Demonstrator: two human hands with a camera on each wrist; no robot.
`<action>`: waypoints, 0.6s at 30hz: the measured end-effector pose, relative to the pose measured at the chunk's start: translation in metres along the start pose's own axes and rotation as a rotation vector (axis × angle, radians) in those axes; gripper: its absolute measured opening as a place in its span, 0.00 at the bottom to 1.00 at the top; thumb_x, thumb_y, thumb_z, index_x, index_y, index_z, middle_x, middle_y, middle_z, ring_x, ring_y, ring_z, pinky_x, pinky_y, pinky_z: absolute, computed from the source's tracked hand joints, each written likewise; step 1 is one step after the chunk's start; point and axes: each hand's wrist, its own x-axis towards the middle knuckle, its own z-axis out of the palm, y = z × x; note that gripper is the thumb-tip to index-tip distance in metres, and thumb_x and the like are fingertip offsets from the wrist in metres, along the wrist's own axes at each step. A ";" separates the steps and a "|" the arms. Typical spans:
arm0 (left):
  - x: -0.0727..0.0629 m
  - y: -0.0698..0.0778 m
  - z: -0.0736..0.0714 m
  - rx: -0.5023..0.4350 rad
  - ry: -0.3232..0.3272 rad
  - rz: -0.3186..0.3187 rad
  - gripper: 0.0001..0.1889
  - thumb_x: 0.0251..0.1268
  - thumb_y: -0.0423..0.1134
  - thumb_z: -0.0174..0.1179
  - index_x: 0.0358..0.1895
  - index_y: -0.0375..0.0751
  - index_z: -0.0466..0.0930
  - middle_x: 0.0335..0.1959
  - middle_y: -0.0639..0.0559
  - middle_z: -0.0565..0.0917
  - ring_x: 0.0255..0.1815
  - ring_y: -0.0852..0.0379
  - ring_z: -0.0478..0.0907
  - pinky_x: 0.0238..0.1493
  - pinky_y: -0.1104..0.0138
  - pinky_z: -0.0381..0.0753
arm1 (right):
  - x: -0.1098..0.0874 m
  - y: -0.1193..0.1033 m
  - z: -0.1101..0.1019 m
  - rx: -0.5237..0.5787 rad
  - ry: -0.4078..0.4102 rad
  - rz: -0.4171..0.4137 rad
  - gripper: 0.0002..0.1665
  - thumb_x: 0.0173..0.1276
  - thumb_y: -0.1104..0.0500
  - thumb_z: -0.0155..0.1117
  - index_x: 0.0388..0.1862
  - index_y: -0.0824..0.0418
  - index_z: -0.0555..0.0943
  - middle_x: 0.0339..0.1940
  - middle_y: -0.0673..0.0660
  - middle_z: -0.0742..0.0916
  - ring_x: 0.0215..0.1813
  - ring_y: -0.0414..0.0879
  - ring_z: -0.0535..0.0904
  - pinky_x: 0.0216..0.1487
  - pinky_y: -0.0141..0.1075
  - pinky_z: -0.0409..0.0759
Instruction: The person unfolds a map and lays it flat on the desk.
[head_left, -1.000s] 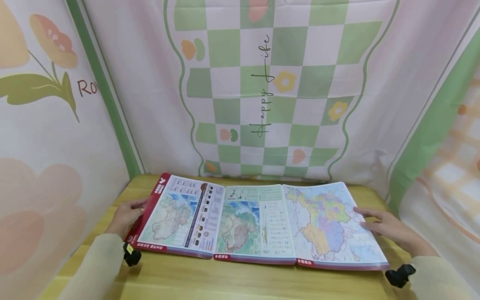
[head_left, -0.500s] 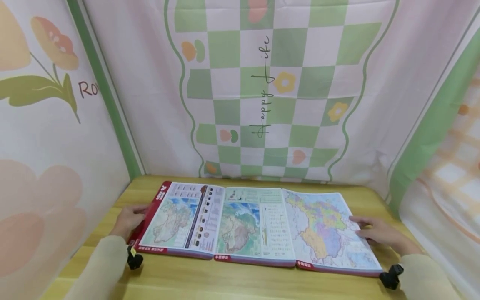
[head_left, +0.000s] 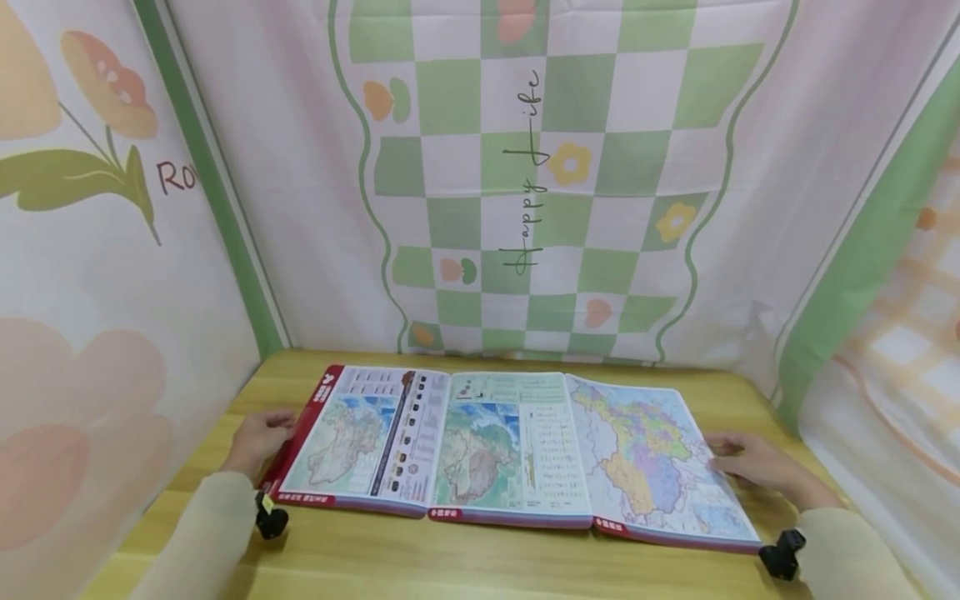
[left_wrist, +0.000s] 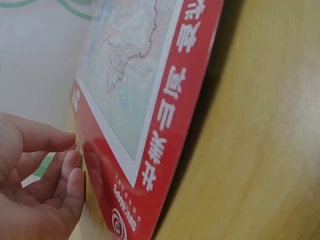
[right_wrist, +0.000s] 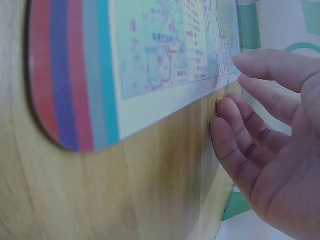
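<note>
A folding map [head_left: 480,450] lies unfolded in three panels on the wooden table in the head view. Its left panel has a red border [left_wrist: 172,100], and bands of colour [right_wrist: 75,75] run along its near edge on the right. At the left end, my left hand [head_left: 258,437] has its fingers loosely bent beside the red edge; in the left wrist view they appear just off it. My right hand [head_left: 757,462] is at the right edge, thumb and fingers apart, fingertips close to the paper and the tabletop. Whether any fingertip touches the map is unclear.
The wooden table [head_left: 390,558] extends in front of the map and a little behind it. A checkered green and white curtain [head_left: 517,217] hangs at the back. Printed cloth walls [head_left: 97,275] stand on both sides. Small black cameras [head_left: 783,554] sit on the wrists.
The map's outer panels have come down flatter onto the table, the right one most. My right hand has moved left and slightly down, and its fingers have loosened from the map's edge.
</note>
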 end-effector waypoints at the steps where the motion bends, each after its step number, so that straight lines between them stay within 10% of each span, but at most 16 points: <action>1: 0.000 0.000 0.000 -0.007 -0.003 -0.005 0.24 0.74 0.33 0.53 0.69 0.27 0.67 0.64 0.29 0.72 0.65 0.33 0.68 0.65 0.40 0.67 | 0.000 -0.001 -0.001 -0.015 0.005 -0.001 0.33 0.71 0.61 0.64 0.66 0.80 0.67 0.47 0.66 0.79 0.26 0.42 0.71 0.27 0.33 0.76; 9: -0.006 0.013 0.005 -0.065 -0.058 -0.004 0.29 0.76 0.42 0.54 0.74 0.33 0.62 0.70 0.30 0.67 0.67 0.34 0.66 0.65 0.42 0.69 | 0.003 -0.014 -0.002 -0.176 0.075 -0.062 0.30 0.79 0.54 0.55 0.63 0.80 0.72 0.55 0.77 0.80 0.54 0.68 0.78 0.48 0.53 0.81; 18: -0.022 0.054 0.023 0.080 -0.076 0.246 0.30 0.75 0.46 0.55 0.74 0.36 0.65 0.70 0.32 0.68 0.68 0.34 0.66 0.66 0.41 0.67 | 0.003 -0.047 0.012 -0.235 0.164 -0.150 0.32 0.82 0.48 0.48 0.67 0.76 0.71 0.59 0.77 0.79 0.56 0.73 0.76 0.50 0.63 0.78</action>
